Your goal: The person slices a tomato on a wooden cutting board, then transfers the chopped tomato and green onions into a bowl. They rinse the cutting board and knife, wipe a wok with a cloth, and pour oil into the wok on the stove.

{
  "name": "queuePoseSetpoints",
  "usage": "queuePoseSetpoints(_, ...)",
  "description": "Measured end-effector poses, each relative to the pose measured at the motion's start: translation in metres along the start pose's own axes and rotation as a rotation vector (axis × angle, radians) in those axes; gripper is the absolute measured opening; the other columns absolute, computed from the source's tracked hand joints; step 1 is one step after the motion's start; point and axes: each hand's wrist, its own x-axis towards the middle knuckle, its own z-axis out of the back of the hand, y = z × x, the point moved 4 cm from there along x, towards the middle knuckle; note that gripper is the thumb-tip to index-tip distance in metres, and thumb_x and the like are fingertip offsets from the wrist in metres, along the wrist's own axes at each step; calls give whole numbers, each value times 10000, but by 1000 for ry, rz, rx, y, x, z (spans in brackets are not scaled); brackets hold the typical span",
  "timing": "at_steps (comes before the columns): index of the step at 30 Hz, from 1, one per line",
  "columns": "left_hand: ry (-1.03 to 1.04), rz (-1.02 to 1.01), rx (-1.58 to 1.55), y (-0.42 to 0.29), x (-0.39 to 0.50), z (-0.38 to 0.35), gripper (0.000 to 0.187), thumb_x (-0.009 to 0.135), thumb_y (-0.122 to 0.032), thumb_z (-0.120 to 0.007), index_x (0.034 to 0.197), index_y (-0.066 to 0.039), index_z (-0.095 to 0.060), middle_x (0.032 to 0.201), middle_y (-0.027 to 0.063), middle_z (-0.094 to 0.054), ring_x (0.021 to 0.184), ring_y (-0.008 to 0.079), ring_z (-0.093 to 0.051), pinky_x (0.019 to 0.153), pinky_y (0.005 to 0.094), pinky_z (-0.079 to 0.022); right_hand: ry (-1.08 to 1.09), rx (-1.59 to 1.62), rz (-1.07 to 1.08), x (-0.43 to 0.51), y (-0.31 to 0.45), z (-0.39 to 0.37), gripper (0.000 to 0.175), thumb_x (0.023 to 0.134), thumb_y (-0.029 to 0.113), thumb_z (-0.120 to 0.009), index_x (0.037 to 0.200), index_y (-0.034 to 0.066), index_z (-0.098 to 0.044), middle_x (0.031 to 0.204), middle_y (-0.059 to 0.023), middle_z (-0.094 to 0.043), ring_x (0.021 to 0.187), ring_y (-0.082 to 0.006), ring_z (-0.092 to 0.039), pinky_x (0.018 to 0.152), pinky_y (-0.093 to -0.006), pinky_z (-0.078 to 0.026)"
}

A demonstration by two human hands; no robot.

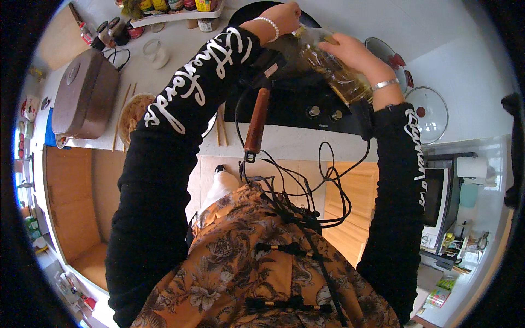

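Note:
My right hand (348, 51) is closed around a clear plastic bottle (324, 63) of yellowish liquid, tilted over the black stovetop (287, 110). Beside the bottle's neck is my left hand (283, 20), its fingers curled; whether they hold a cap is hidden. A dark pan with a brown wooden handle (257, 123) lies below the hands, the handle reaching past the counter's front edge. Behind my left hand shows the rim of a black pan (250, 12). Black cables hang near the handle and from my right wrist.
Glass lids (426, 115) stand at the right. Left are a bowl of brownish food (137, 112), chopsticks (122, 117), a glass jar (156, 53), a brown lidded appliance (84, 94) and a condiment shelf (176, 18). A microwave (437, 197) stands farther right.

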Motion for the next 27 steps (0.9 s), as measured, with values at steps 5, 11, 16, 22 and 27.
queuePoseSetpoints(5, 157, -265, 463, -21, -9, -11, 251, 761, -144, -560, 969, -36, -649, 1046, 63, -607, 1063, 213, -526, 841, 278, -494, 178, -29, -37, 14, 1, -2, 529, 801, 471, -575, 992, -21, -598, 1008, -230, -607, 949, -384, -573, 799, -416, -448)
queuePoseSetpoints(11, 141, 112, -210, -13, -10, -3, 261, 816, -192, -534, 989, -23, -632, 1063, 115, -622, 1023, 273, -559, 824, 352, -477, 229, -107, -10, 27, -3, -7, 518, 786, 485, -572, 999, 17, -638, 1041, -227, -608, 945, -394, -579, 817, -446, -447)
queuePoseSetpoints(16, 101, 256, -507, -13, -17, 8, 289, 859, -236, -494, 1025, -28, -606, 953, 188, -634, 892, 344, -602, 812, 381, -474, 152, -136, -3, 31, -8, -13, 528, 792, 497, -579, 919, -15, -611, 905, -219, -622, 840, -352, -589, 732, -403, -449)
queuePoseSetpoints(22, 105, 393, -592, -13, -17, 5, 273, 852, -217, -506, 1027, -34, -606, 942, 177, -640, 885, 328, -609, 805, 359, -476, 169, -150, -27, 39, -13, -20, 518, 787, 488, -589, 924, -12, -615, 902, -207, -627, 832, -337, -595, 714, -398, -449)
queuePoseSetpoints(27, 106, 471, -645, -3, -19, -6, 267, 847, -217, -532, 1029, -36, -608, 952, 168, -644, 881, 306, -618, 798, 346, -481, 147, -134, -60, 40, -15, -22, 495, 792, 468, -595, 914, -11, -615, 880, -206, -624, 809, -328, -596, 695, -389, -448)
